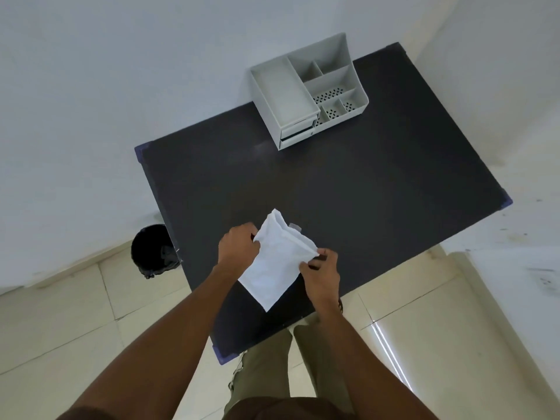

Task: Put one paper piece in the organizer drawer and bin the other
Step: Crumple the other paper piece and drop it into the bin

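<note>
A white sheet of paper point(274, 265) is held above the near part of the black table point(333, 192), its far edge folded over. My left hand point(238, 248) pinches the sheet's left edge. My right hand point(322, 272) pinches its right corner. A pale grey desk organizer point(306, 89) stands at the table's far side, with open compartments on top and two closed drawers point(295, 136) on its front. A black bin point(153, 250) with a dark liner stands on the floor to the left of the table.
White walls close in behind and to the right of the table. The floor has pale tiles. A small grey object point(295, 227) lies on the table just beyond the paper. My legs stand at the table's near edge.
</note>
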